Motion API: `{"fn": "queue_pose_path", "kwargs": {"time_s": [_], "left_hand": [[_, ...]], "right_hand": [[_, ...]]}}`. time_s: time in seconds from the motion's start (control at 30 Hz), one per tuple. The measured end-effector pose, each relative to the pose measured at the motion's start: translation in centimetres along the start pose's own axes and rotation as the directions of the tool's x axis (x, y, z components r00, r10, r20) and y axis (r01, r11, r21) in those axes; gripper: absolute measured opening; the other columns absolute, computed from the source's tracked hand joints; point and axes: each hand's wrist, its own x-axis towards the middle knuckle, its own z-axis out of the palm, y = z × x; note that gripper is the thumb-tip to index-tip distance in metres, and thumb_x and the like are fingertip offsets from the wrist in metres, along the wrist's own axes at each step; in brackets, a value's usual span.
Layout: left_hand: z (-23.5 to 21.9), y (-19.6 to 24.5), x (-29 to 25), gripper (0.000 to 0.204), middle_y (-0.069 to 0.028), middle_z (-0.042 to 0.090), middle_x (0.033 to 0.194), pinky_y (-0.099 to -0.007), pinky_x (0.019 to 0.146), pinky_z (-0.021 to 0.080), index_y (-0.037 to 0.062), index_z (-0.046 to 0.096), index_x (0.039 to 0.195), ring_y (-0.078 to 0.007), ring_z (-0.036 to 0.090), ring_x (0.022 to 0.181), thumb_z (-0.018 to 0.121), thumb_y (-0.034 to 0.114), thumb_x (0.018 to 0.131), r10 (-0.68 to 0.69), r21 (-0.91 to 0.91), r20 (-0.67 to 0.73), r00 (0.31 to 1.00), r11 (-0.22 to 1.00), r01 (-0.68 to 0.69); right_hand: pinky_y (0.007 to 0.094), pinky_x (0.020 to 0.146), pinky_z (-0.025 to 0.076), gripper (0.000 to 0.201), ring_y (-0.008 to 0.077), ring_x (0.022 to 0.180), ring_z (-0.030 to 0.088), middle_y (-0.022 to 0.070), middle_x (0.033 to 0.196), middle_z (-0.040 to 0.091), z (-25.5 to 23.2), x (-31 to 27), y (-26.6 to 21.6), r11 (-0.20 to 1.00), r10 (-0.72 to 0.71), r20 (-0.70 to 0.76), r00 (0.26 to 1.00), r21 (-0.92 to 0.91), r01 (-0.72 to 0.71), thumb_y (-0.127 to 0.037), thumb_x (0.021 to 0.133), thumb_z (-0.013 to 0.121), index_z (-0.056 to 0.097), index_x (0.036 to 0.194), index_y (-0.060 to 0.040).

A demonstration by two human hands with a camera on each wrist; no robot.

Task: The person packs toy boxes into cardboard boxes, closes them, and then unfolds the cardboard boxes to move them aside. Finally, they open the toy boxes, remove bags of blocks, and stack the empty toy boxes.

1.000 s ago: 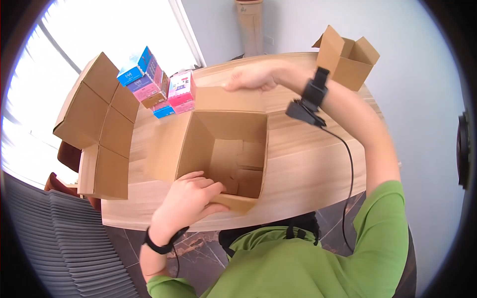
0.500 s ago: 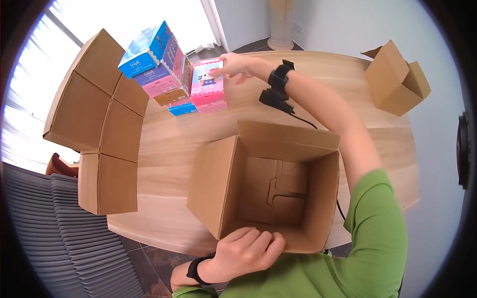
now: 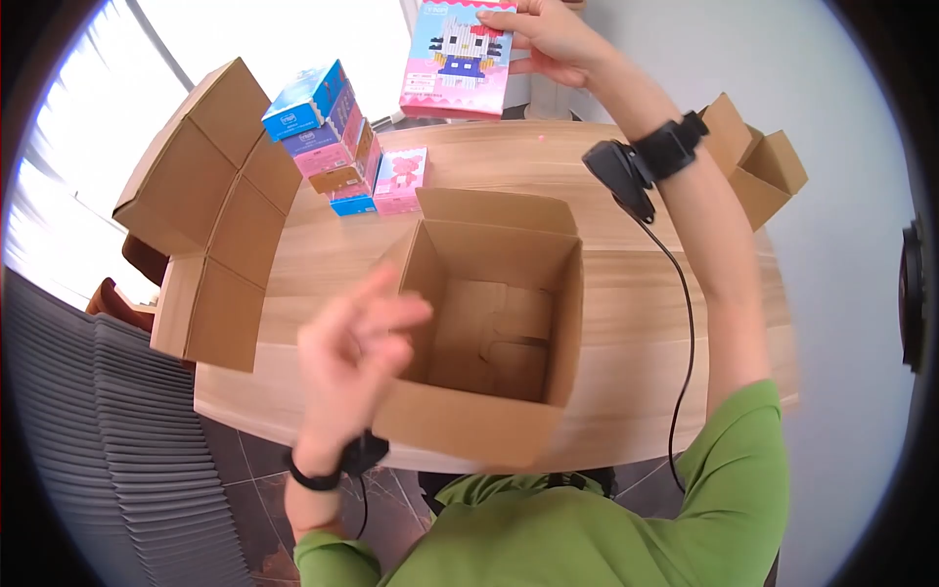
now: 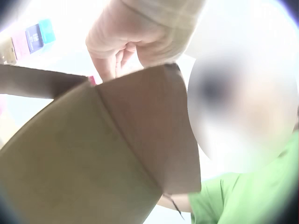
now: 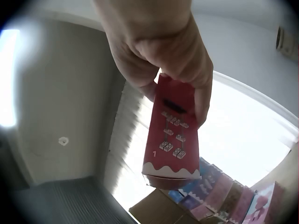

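My right hand (image 3: 559, 41) holds a pink and blue toy-block box (image 3: 460, 59) with a white cat figure on its front, raised above the far side of the table. In the right wrist view, the thumb and fingers pinch the red side (image 5: 172, 135) of this box. My left hand (image 3: 354, 352), blurred, is lifted at the left side of an open cardboard box (image 3: 479, 430), its fingers extended and clasping nothing. The carton stands on the table with its flaps up, and its bottom shows bare cardboard.
A stack of colourful toy-block boxes (image 3: 318, 127) stands at the back left, with a pink bear box (image 3: 401, 181) beside it. A large upright cardboard piece (image 3: 196, 196) rises at the left edge. A smaller open carton (image 3: 758, 171) sits at the back right. A black cable (image 3: 685, 323) hangs from the right wrist.
My right hand took the cat-figure box from the top of the pink boxes and lifted it up and right. My left hand let go of the carton's near edge and rose; earlier the carton was tipped nearer my body.
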Motion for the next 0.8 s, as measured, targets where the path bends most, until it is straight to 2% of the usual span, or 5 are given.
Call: {"fn": "queue_pose_path", "kwargs": {"time_s": [0.23,0.3,0.47,0.63,0.8], "left_hand": [[0.5,0.1,3.3,0.058,-0.0141,0.045,0.123,-0.0426,0.082,0.051,0.0046,0.019,0.133,-0.0256,0.053,0.108,0.054,0.017,0.089,-0.009,-0.648,-0.047,0.999,0.762,-0.023],[0.0,0.0,3.9,0.052,-0.0151,0.046,0.119,-0.0402,0.08,0.054,0.0052,0.02,0.131,-0.0246,0.055,0.104,0.051,0.013,0.089,-0.003,-0.669,-0.027,1.0,0.743,-0.016],[0.1,0.1,3.1,0.052,-0.0166,0.046,0.117,-0.0372,0.075,0.056,0.0047,0.02,0.129,-0.0236,0.057,0.101,0.052,0.013,0.089,-0.008,-0.607,-0.053,0.999,0.794,-0.026],[-0.2,-1.2,2.8,0.056,-0.0155,0.044,0.118,-0.0344,0.074,0.056,0.0054,0.019,0.129,-0.0226,0.057,0.1,0.055,0.015,0.087,-0.067,-0.516,-0.07,0.995,0.856,0.021],[-0.4,-2.0,2.9,0.055,-0.0143,0.046,0.116,-0.0317,0.073,0.057,0.0054,0.021,0.129,-0.0209,0.057,0.1,0.055,0.014,0.087,-0.08,-0.563,-0.054,0.995,0.826,0.035]], "right_hand": [[0.0365,0.071,0.056,0.029,0.0181,0.089,0.061,0.0094,0.1,0.059,8.8,-9.2,-1.7,0.994,-0.085,0.072,0.994,-0.057,0.09,-0.016,0.084,0.06,0.054,0.107,0.0],[0.0339,0.075,0.052,0.04,0.0201,0.092,0.059,0.0149,0.101,0.058,10.0,-10.4,-0.7,0.8,-0.35,0.059,0.935,-0.5,0.331,-0.02,0.08,0.066,0.048,0.107,0.0039],[0.0358,0.077,0.048,0.046,0.0227,0.088,0.059,0.0177,0.105,0.055,9.3,-9.8,-1.5,0.918,-0.19,-0.292,0.937,0.285,0.275,-0.028,0.085,0.057,0.041,0.113,0.006],[0.0414,0.084,0.045,0.038,0.0175,0.102,0.052,0.01,0.11,0.055,9.3,-10.2,-0.7,0.914,0.179,0.193,0.965,0.33,-0.236,-0.03,0.096,0.034,0.044,0.117,-0.0007],[0.033,0.084,0.048,0.043,0.0136,0.104,0.053,0.008,0.116,0.053,8.9,-10.1,-0.7,0.998,0.064,0.339,0.939,-0.001,-0.068,-0.029,0.097,0.032,0.037,0.13,-0.0024]]}}
